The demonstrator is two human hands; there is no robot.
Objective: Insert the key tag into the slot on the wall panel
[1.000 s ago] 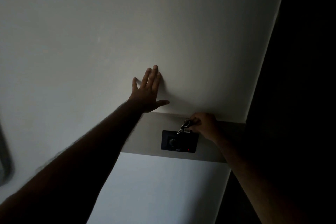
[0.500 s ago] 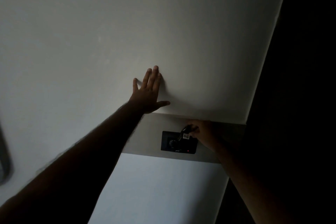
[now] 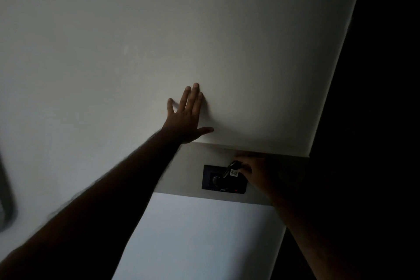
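At wall panel (image 3: 223,179) | one key tag (image 3: 233,173) pinched by right hand (image 3: 256,174) | left hand (image 3: 187,119) spread flat

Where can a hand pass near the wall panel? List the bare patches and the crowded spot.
Free: the grey band left of the dark wall panel, under the left hand, and the white wall below the band. Crowded: the panel's upper right, where the right hand holds the key tag against it.
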